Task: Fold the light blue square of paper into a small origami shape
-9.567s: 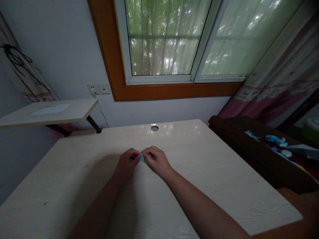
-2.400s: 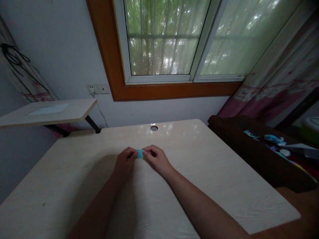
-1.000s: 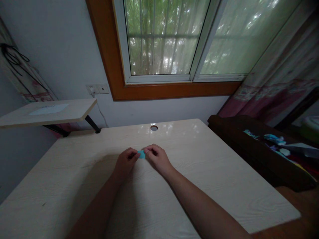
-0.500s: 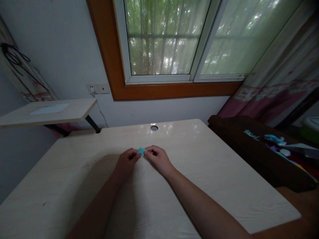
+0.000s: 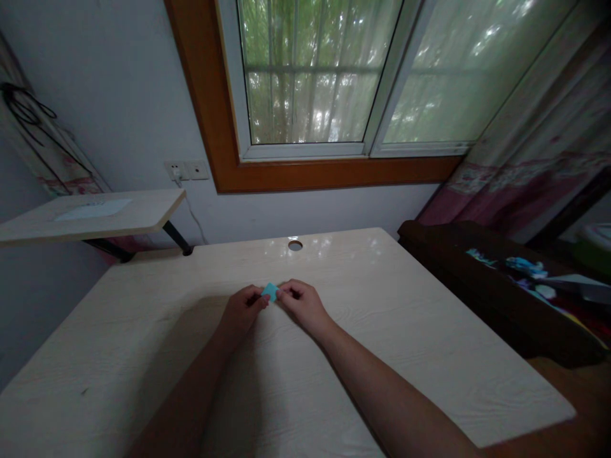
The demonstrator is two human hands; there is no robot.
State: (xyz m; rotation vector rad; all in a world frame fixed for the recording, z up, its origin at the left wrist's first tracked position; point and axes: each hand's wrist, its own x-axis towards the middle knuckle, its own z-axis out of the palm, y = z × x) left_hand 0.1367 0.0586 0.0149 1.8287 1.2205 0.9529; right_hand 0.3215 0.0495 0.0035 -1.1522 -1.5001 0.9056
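Between my two hands is a small turquoise piece, flat and squarish, perhaps folded paper; its exact kind is too small to make out. My left hand pinches its left side between thumb and fingers. On the other side, my right hand grips the right edge in a similar pinch. Both hands are low over the pale wood-grain table, and their fingertips cover parts of the piece.
A raised shelf on black legs stands at the table's back left, with a white sheet on it. A round cable hole lies near the back edge. Right of the table is a dark wooden piece of furniture with assorted items.
The fingers shift very slightly around the turquoise piece, and a bit more of its lower part shows. Both hands stay in the same place.
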